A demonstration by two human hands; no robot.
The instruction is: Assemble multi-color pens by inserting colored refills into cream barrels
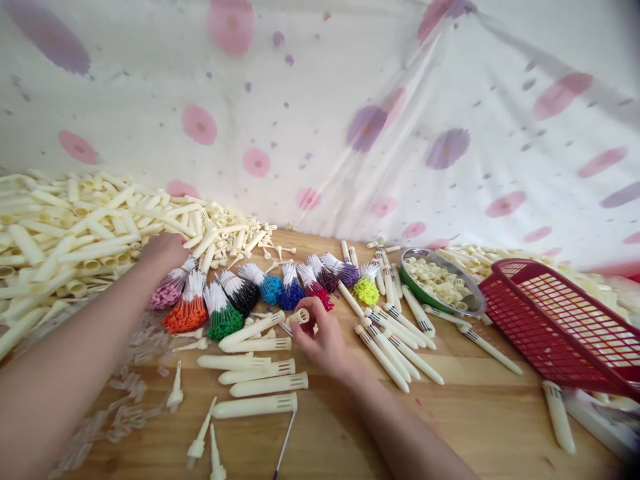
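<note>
My right hand [323, 337] pinches a small cream slotted collar [300, 317] between thumb and fingertips, above the table's middle. Just left of it lie several cream pen barrels [265, 385] with slotted ends, stacked roughly in a column. My left hand [165, 252] reaches to the right edge of a big heap of cream pen barrels [95, 227]; its fingers are hidden. Bundles of coloured pen refills stand between the hands, among them pink [167, 290], orange [189, 307], green [223, 313] and red [315, 287].
Multi-colour pens [387, 353] lie right of my right hand. Behind them stands a green-rimmed metal bowl [410, 283] of slotted collars, beside a red plastic basket [565, 320]. Clear plastic bits [125, 407] and pointed cream tips [175, 390] lie at left. A patterned sheet [310, 100] hangs behind.
</note>
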